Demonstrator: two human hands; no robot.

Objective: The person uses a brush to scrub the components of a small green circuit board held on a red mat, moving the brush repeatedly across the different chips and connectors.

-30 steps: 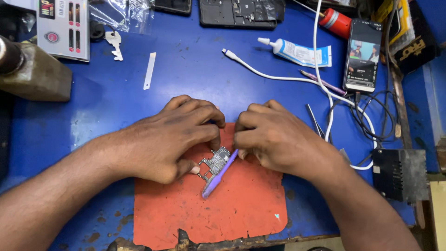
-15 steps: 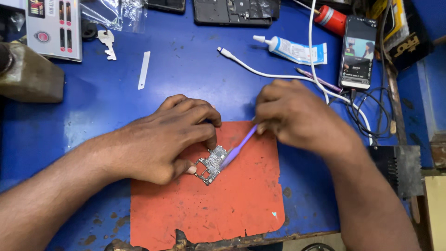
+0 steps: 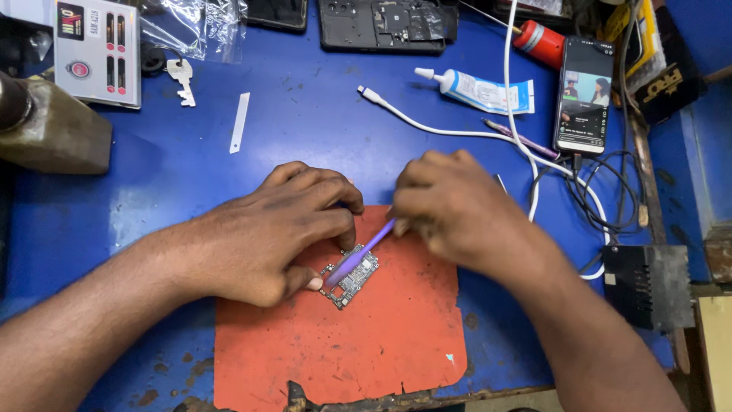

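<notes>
While the left hand (image 3: 263, 236) pins a small circuit board (image 3: 352, 276) to the orange mat (image 3: 381, 336), the right hand (image 3: 457, 210) works it.
Right fingers are clamped on a purple tool (image 3: 362, 254) whose tip touches the board; left fingers press together on the board's edge, on the blue bench (image 3: 305, 114).

two bare forearms, no sleeves in view; left grip (image 3: 267, 233), right grip (image 3: 457, 210) ungloved, ringless.
</notes>
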